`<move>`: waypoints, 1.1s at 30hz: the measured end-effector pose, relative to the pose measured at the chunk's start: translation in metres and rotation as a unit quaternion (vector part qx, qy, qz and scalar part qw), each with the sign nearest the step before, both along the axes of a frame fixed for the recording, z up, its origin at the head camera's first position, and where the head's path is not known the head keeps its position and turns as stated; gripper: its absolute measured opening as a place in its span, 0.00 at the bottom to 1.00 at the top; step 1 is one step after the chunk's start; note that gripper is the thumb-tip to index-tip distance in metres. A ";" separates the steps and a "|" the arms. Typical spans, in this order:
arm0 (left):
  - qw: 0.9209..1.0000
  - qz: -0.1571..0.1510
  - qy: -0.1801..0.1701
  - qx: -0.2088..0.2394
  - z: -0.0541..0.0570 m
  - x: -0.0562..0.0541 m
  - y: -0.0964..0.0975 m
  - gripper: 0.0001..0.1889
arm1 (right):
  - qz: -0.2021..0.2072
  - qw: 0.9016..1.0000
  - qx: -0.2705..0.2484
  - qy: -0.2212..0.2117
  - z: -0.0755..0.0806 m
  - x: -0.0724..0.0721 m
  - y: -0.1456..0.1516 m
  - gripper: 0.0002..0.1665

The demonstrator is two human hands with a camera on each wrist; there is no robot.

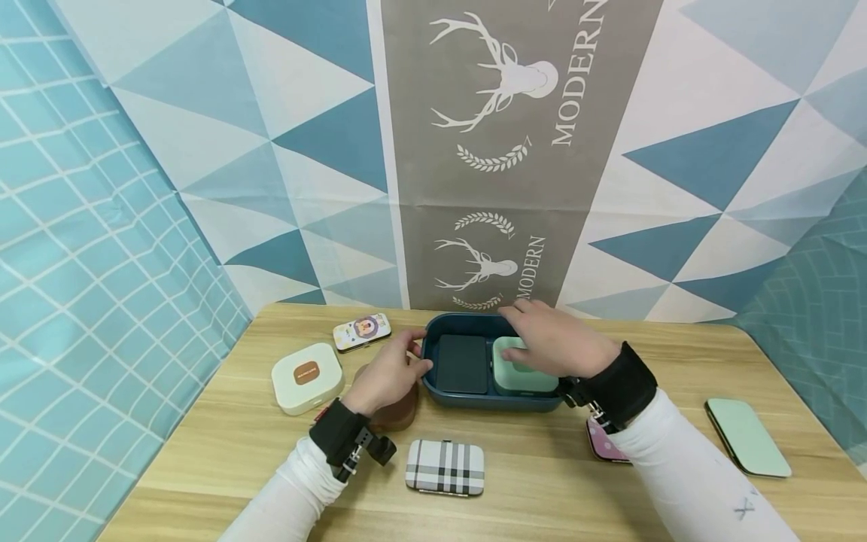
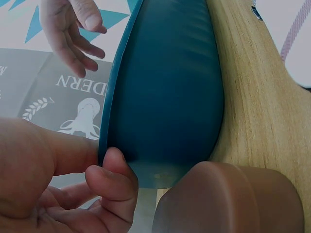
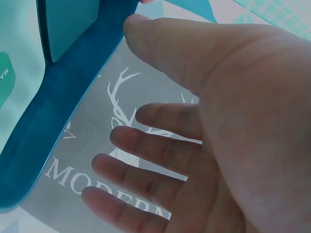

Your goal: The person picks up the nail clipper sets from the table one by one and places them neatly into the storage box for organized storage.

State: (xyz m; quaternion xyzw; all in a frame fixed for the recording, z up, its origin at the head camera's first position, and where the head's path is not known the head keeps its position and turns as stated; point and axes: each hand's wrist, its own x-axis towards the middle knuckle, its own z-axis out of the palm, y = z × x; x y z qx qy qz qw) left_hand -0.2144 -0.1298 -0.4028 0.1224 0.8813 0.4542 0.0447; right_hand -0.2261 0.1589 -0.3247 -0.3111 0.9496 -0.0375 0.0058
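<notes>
A dark blue plastic bin (image 1: 467, 401) stands near the back of the table. In it, side by side, lie a dark flat case (image 1: 463, 365) and a mint green box (image 1: 509, 373) with rounded corners. My left hand (image 1: 389, 373) pinches the bin's rim at its left end, with a finger on the inner side, as the left wrist view shows. Above the bin's right part is my right hand (image 1: 558, 342), fingers spread and holding nothing. It partly covers the mint box in the head view. A brown rounded box (image 2: 233, 199) sits beside the bin under my left hand.
To the left are a cream box (image 1: 308, 376) and a small patterned case (image 1: 362, 331). A plaid case (image 1: 445, 467) lies in front of the bin. On the right lie a pink case (image 1: 605, 440), partly under my forearm, and a mint flat case (image 1: 748, 436). Patterned cloth hangs behind.
</notes>
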 end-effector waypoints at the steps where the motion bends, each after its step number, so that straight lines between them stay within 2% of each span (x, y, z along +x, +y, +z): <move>1: 1.000 0.000 0.000 0.000 0.000 0.000 0.000 0.29 | 0.000 1.000 0.000 0.003 0.000 0.000 0.001 0.40; 12: 1.000 0.001 0.002 -0.001 -0.001 -0.001 0.000 0.28 | 0.001 1.000 -0.010 0.024 -0.004 0.006 0.011 0.42; 33: 1.000 0.000 0.007 -0.010 0.001 0.001 0.000 0.28 | -0.014 0.998 -0.050 0.023 -0.013 0.016 0.025 0.42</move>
